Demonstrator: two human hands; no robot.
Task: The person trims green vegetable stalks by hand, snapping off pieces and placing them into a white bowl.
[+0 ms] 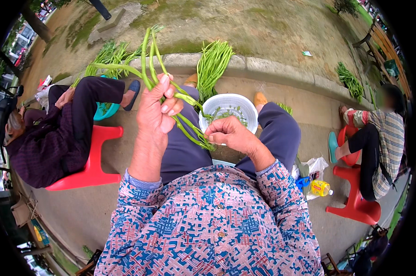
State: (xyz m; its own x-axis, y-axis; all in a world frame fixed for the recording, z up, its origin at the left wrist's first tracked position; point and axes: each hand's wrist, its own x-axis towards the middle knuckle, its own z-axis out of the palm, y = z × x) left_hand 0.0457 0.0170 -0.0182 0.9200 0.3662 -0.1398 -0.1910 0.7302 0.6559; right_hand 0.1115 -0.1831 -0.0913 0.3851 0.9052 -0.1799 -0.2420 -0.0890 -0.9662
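Observation:
My left hand [158, 107] is closed around several thick green vegetable stems [148, 65], which fan out above and below the fist. My right hand [233, 134] is at the tips of those stems, thumb and forefinger pinched together; whether a bit of stem is between them cannot be told. Just beyond the right hand, between my knees, stands a white plastic colander basket [252, 112] with small green pieces [237, 112] inside. A large bundle of long green stems [213, 65] leans on the stone curb behind the basket.
A person on a red plastic stool [97, 155] sits at left beside a teal basin [113, 112]. Another person sits at right near a red stool [353, 193] and red basin [349, 145]. A yellow-labelled bottle [320, 188] lies by a plastic bag. The stone curb [277, 70] crosses ahead.

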